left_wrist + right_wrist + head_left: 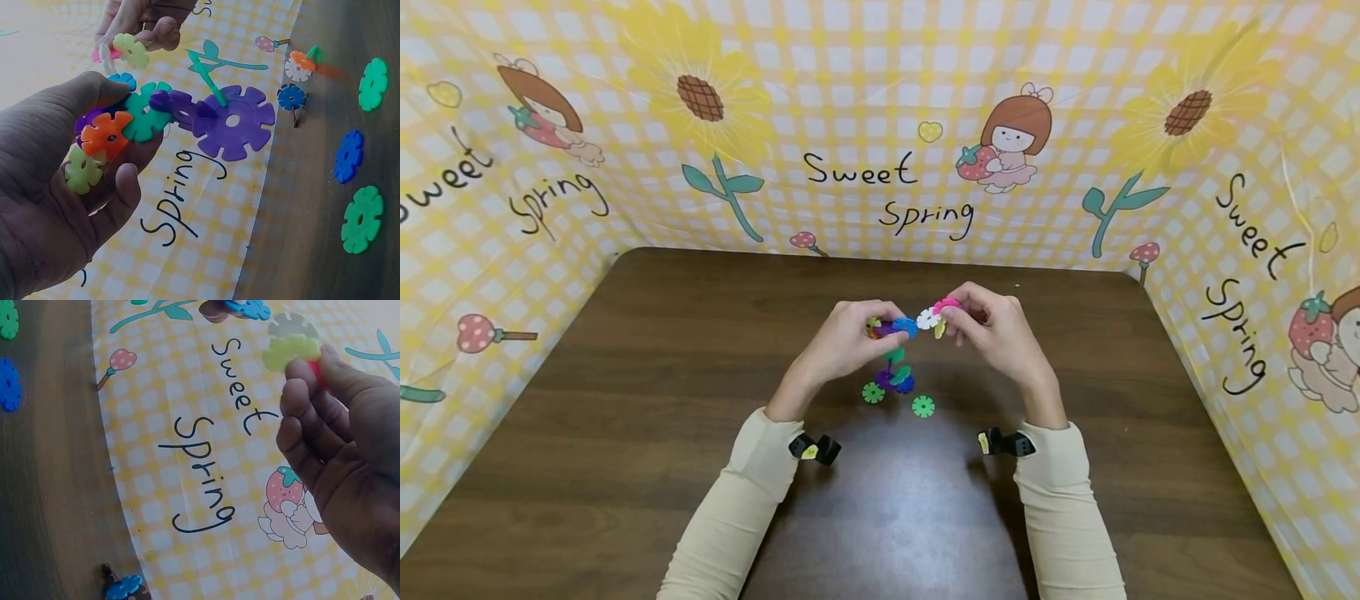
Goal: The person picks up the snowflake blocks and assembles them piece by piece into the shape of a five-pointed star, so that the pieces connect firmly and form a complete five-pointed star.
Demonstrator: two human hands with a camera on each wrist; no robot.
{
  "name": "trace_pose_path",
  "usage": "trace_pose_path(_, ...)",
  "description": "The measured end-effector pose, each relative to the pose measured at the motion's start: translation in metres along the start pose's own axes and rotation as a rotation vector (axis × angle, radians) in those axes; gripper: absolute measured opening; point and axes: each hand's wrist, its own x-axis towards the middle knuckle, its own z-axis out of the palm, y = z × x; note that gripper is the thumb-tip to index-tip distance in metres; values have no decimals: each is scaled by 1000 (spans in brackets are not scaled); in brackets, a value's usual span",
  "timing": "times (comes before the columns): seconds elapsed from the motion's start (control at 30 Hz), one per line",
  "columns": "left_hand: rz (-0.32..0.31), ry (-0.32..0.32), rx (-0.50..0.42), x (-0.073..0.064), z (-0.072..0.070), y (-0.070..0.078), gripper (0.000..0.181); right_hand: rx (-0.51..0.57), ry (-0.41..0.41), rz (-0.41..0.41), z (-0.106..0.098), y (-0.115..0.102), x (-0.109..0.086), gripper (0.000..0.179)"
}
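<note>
In the head view my left hand (853, 337) grips a chain of interlocking notched plastic discs. Its purple disc (234, 122), orange disc (107, 134), green disc (149, 111) and yellow disc (82, 170) show in the left wrist view, with a thin green piece (206, 78) sticking out. The thumb rests by a blue disc (905, 327). My right hand (996, 329) pinches a smaller cluster between thumb and fingers: a pink disc (945, 307), a white disc (928, 318) and a yellow disc (290, 353). The white and blue discs are edge to edge; I cannot tell whether they touch.
Loose on the wooden table (625, 467) lie a green disc (923, 407), another green disc (872, 392) and a blue disc (348, 156). Near its back edge are a white-and-orange disc piece (300, 65) and a blue one (125, 586). Yellow checked cloth (880, 100) walls the table.
</note>
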Motion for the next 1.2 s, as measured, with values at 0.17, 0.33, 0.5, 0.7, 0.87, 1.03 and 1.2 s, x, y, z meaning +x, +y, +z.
trace_pose_path(0.17, 0, -8, 58, 0, 0, 4, 7, -9, -1, -14, 1, -2, 0, 5)
trace_pose_path(0.33, -1, -21, 109, -1, -1, 8, 7, -15, 1, -31, 2, -2, 0, 5)
trace_pose_path(0.5, 23, -21, 135, -2, -2, 10, 8, -29, -25, -32, 3, -1, 1, 8)
trace_pose_path(0.7, 36, -36, 141, -2, -3, 9, 10, -35, -34, -58, 4, -2, 2, 6)
trace_pose_path(0.87, 63, -33, 115, -2, -2, 9, 9, -9, -24, -55, 5, -3, 1, 7)
trace_pose_path(1.03, 60, -26, 89, -2, -2, 10, 9, 3, -20, -71, 6, -3, 1, 7)
trace_pose_path(1.2, 26, -37, 76, 0, -1, 10, 8, -7, -36, -85, 6, -4, 2, 7)
